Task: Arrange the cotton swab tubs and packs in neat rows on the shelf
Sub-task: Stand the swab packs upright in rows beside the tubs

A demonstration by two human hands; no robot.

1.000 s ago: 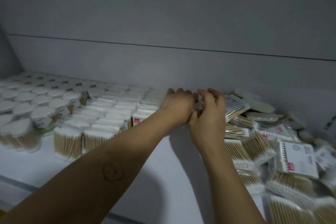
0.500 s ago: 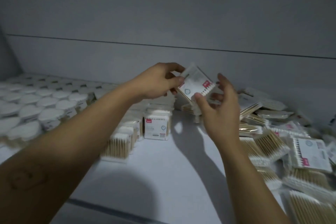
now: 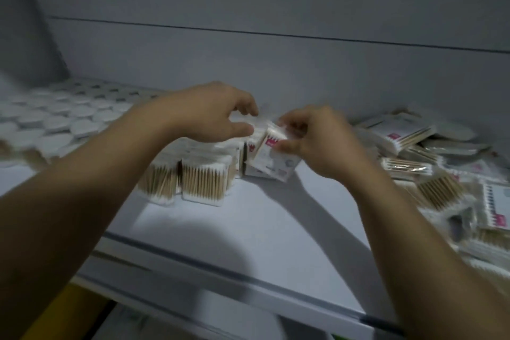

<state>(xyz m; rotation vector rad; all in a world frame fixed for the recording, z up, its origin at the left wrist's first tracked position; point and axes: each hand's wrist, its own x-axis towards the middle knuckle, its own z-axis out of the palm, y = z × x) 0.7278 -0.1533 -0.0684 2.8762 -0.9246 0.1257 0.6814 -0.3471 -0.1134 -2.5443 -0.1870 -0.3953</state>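
Though blurred, tilted white red-marked pack [image 3: 273, 159]

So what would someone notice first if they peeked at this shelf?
Two hands meet in the middle: the right hand pinches a tilted swab pack at the end of the neat rows, with the left hand curled beside it, its grip blurred. Round white tubs fill the left of the shelf, and a messy heap of packs sprawls on the right.
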